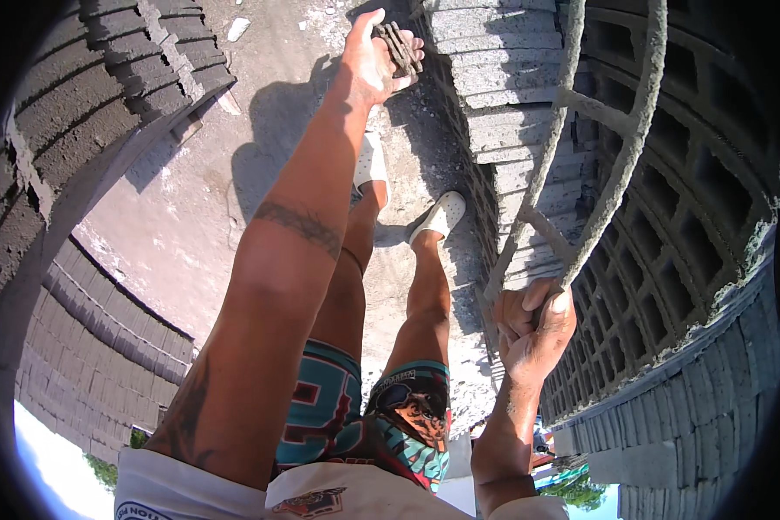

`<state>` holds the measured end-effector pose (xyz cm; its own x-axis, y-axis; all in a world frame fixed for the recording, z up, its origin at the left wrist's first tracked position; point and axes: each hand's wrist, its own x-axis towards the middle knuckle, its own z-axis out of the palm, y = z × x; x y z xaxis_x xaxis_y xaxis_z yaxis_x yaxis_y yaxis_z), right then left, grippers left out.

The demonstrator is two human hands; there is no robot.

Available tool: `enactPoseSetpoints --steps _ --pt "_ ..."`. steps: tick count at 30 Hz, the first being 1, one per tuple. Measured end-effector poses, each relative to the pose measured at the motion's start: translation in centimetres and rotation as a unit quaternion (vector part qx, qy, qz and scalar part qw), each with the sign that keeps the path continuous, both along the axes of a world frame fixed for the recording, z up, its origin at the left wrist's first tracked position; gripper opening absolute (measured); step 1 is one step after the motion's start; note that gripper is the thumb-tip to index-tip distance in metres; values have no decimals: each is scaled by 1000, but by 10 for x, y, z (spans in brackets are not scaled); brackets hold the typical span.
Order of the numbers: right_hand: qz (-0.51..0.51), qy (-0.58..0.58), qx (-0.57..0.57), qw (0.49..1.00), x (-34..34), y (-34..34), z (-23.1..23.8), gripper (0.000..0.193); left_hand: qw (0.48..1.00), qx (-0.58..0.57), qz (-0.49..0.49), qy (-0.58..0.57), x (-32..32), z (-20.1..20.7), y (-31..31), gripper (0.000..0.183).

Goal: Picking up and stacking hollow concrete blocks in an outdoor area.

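Observation:
My left hand (380, 59) is stretched far forward, palm up, with its fingers curled around a small bundle of flat, grey-brown strips (399, 50). What the strips are made of I cannot tell. Close to my body on the right, my right hand (536, 328) grips the near end of a cement-crusted metal frame (620, 186). Two long rods joined by short crossbars give the frame a ladder-like form. It rises away from my fist, in front of stacked hollow concrete blocks (667, 217); whether it touches them I cannot tell.
Rows of grey concrete blocks (494, 65) run along the right of the walkway. More block stacks stand at the left (78, 113) and lower left (104, 338). My feet in white clogs (445, 214) stand on dusty concrete ground (169, 230) with scattered rubble.

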<state>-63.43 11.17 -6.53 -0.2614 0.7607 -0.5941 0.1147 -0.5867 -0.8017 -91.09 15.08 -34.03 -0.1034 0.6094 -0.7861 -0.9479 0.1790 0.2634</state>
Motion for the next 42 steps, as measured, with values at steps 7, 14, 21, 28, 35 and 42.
enactPoseSetpoints --steps 7,14,21,28,35,42 --pt "75 -120 -113 983 -14 -20 -61 38 991 -122 -48 33 -24 13 41 40" --pt "37 39 0 999 -46 -18 -21 39 970 186 -89 -131 -93 -65 10 51" --pt "81 -131 -167 974 -20 -19 -63 40 997 -30 -75 14 -29 -33 32 43" --pt "39 -22 -18 999 -23 0 -24 40 996 -56 -64 27 -24 -31 35 45" --pt "66 -86 -228 968 -18 -4 -50 37 995 -76 -48 41 -24 -33 28 46" --pt "95 -23 -38 994 -41 65 2 40 988 -125 80 -48 -53 -4 34 47"
